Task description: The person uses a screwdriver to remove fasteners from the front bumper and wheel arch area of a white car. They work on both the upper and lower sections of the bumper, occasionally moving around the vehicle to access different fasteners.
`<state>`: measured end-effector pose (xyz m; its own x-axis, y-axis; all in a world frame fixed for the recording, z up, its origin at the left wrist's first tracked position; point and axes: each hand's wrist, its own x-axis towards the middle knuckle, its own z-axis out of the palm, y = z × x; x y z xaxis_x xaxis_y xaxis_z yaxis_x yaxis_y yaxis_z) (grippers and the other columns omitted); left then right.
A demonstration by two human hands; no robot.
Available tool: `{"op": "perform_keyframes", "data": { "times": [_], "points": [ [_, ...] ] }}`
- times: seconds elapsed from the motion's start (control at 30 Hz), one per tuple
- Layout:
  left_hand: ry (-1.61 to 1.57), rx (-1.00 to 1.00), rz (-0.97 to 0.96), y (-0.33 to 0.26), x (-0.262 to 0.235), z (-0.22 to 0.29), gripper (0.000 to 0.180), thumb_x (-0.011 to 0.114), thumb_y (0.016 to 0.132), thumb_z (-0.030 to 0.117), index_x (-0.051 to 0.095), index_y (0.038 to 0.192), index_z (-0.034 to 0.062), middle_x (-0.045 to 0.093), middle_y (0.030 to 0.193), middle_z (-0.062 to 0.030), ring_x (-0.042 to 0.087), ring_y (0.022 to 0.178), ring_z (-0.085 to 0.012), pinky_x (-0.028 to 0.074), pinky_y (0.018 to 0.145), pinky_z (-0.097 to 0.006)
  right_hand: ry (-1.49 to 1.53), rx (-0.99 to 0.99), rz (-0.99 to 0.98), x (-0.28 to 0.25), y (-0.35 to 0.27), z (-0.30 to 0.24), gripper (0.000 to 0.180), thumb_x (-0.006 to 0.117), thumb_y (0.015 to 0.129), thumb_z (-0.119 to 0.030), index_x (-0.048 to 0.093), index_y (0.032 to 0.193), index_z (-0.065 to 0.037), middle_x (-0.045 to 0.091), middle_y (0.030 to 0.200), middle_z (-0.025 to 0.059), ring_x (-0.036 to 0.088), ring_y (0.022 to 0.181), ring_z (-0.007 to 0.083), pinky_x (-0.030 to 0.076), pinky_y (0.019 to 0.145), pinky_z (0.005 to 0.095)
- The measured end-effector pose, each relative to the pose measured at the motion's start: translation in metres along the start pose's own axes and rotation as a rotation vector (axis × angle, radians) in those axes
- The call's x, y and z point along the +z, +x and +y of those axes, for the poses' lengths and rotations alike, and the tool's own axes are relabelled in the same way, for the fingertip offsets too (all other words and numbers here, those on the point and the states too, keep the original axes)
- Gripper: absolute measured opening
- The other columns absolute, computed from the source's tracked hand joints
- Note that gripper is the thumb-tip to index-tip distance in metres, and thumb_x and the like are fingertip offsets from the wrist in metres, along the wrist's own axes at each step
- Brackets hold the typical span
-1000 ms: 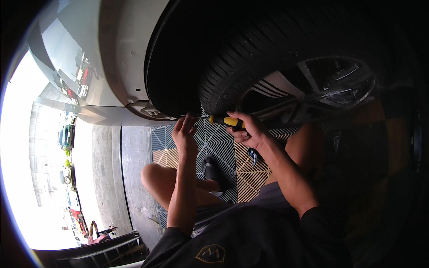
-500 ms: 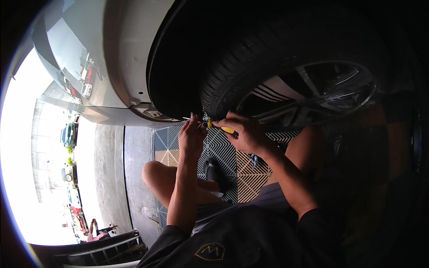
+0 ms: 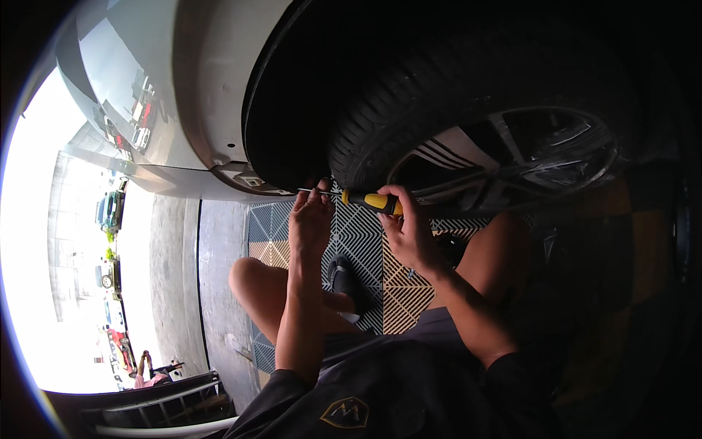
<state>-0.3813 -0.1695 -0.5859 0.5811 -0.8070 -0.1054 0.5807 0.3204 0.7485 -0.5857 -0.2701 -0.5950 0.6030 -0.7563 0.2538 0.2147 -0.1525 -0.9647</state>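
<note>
A screwdriver (image 3: 371, 201) with a yellow and black handle lies nearly level between my hands, its thin shaft pointing left. My right hand (image 3: 412, 238) is closed around the handle's rear end. At the shaft, the fingers of my left hand (image 3: 310, 223) are pinched together and steady it near the tip. That tip is beside the lower corner of the silver car's bumper (image 3: 212, 186), at the edge of the wheel arch; whether it touches a fastener there is too small to tell.
A black tyre (image 3: 365, 143) and its spoked wheel (image 3: 504, 146) stand just beyond my hands. The dark wheel arch opens above. Below is a patterned grating floor (image 3: 365, 293), with my knees on both sides. Concrete ground (image 3: 175, 271) and parked cars (image 3: 110, 274) are to the left.
My right hand has shifted back to the right along the screwdriver, so more of the handle shows. My left hand stays at the shaft, a little further left.
</note>
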Motion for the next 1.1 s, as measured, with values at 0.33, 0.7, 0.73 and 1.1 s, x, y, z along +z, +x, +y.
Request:
{"op": "perform_keyframes", "data": {
  "times": [0.33, 0.7, 0.73, 1.1],
  "points": [
    [0.052, -0.069, 0.167, 0.007, -0.009, -0.006, 0.019, 0.049, 0.106, 0.018, 0.058, 0.115, 0.0039, 0.060, 0.099, -0.0011, 0.053, 0.080, -0.0116, 0.047, 0.075, -0.025, -0.309, 0.042, 0.030, 0.000, 0.006, -0.005, 0.040, 0.056, 0.102, -0.031, 0.045, 0.122, 0.001, 0.058, 0.095, 0.0198, 0.065, 0.080, 0.0297, 0.050, 0.065, 0.0397],
    [-0.017, -0.066, 0.180, -0.006, 0.045, -0.006, 0.022, 0.055, 0.104, 0.026, 0.058, 0.113, 0.0063, 0.060, 0.099, 0.0002, 0.057, 0.084, -0.0106, 0.047, 0.081, -0.023, 0.042, -0.163, 0.259, 0.015, 0.003, 0.017, 0.030, 0.072, 0.091, -0.011, 0.058, 0.116, -0.004, 0.053, 0.119, 0.0118, 0.058, 0.096, 0.0198, 0.051, 0.077, 0.0321],
    [-0.002, -0.109, 0.182, -0.006, 0.042, -0.003, 0.022, 0.055, 0.104, 0.026, 0.057, 0.113, 0.0067, 0.060, 0.099, 0.0005, 0.057, 0.085, -0.0106, 0.047, 0.082, -0.024, 0.023, -0.166, 0.281, 0.015, 0.003, 0.010, 0.029, 0.072, 0.090, -0.010, 0.059, 0.115, -0.004, 0.053, 0.119, 0.0118, 0.058, 0.098, 0.0208, 0.051, 0.079, 0.0333],
    [0.183, -0.112, -0.044, 0.001, -0.004, 0.005, 0.024, 0.046, 0.106, 0.018, 0.054, 0.123, 0.0031, 0.059, 0.113, -0.0052, 0.056, 0.101, -0.0160, 0.045, 0.092, -0.029, -0.020, -0.005, 0.078, 0.013, -0.009, -0.011, 0.063, 0.058, 0.101, -0.025, 0.027, 0.146, 0.007, 0.043, 0.134, 0.0319, 0.055, 0.121, 0.0371, 0.051, 0.092, 0.0425]
  ]
}}
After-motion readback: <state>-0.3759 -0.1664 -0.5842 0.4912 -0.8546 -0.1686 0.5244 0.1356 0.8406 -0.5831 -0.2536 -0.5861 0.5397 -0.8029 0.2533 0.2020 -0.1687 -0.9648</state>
